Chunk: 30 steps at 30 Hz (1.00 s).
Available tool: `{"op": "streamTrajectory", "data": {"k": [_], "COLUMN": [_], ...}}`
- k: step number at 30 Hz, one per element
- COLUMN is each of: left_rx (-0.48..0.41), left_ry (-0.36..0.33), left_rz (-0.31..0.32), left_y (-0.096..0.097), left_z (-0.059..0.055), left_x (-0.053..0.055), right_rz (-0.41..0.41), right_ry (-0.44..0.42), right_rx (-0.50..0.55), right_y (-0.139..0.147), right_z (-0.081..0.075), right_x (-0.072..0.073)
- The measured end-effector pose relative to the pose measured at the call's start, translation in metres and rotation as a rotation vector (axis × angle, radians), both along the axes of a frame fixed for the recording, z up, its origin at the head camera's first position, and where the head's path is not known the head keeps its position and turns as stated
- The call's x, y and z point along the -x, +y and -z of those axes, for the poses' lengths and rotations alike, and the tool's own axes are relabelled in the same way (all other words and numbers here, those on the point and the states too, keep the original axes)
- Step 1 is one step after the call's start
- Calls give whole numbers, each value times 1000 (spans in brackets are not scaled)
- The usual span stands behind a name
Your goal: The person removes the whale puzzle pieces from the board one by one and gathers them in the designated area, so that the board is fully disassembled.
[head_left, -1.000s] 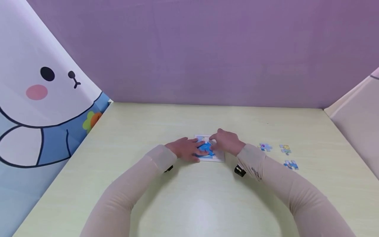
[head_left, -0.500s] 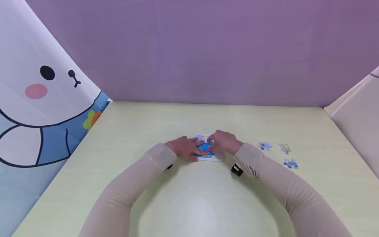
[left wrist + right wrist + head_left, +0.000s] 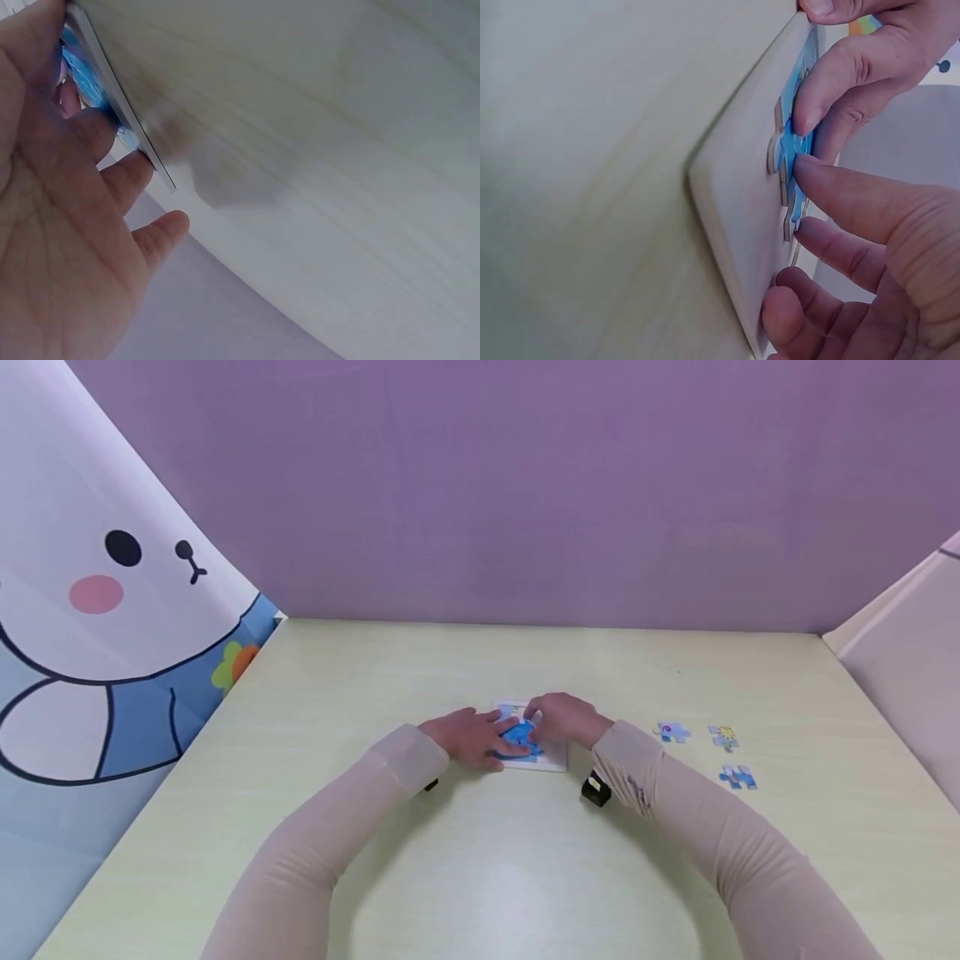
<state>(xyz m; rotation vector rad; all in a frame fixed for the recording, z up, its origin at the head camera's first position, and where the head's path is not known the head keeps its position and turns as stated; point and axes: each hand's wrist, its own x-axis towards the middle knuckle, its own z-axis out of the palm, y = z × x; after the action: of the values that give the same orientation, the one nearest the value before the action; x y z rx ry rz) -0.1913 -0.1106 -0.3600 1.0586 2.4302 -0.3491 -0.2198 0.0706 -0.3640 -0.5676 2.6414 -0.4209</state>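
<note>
The right hand (image 3: 566, 717) has thumb and forefinger curled in on a blue puzzle piece (image 3: 798, 201), seemingly pinching it by its edges, though how firmly cannot be told; its other fingers bend over the puzzle board (image 3: 739, 165). The left hand (image 3: 472, 737) lies with fingers spread apart across the board's left part, fingertips resting on the blue picture there. The board itself sits flat on the surface (image 3: 510, 877), a thin, pale, rigid plate with rounded corners and a smooth face, likely light enough to slide if pushed without a steadying hand. The pieces look like stiff board, flat and printed on top, with plain cut sides and rounded knobs; they should weigh little, not bend, and suit a fingertip pinch across opposite edges, while the narrow knobs could be the weak spots if forced. Well apart to the right of the board lie three loose ones: the elephant piece (image 3: 673, 732) nearest it, the sun piece (image 3: 724, 737) farther right, and a blue-and-white piece (image 3: 738, 777) nearer the person. The surface is pale, with faint wood-like grain and a soft sheen below the board.
</note>
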Motion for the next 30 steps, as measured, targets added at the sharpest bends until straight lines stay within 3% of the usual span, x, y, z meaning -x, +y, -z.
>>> {"op": "streamTrajectory", "data": {"k": [8, 22, 30], "left_rx": [-24, -6, 24], "left_ry": [-26, -31, -3], "left_rz": [-43, -35, -27], "left_y": [-1, 1, 2], "left_z": [2, 1, 2], "left_x": [-2, -1, -1], "right_rz": [3, 20, 16], "right_ry": [-28, -51, 7], "right_rx": [27, 99, 260], "right_y": [-3, 0, 7], "right_z": [4, 0, -3], "right_x": [4, 3, 2]}}
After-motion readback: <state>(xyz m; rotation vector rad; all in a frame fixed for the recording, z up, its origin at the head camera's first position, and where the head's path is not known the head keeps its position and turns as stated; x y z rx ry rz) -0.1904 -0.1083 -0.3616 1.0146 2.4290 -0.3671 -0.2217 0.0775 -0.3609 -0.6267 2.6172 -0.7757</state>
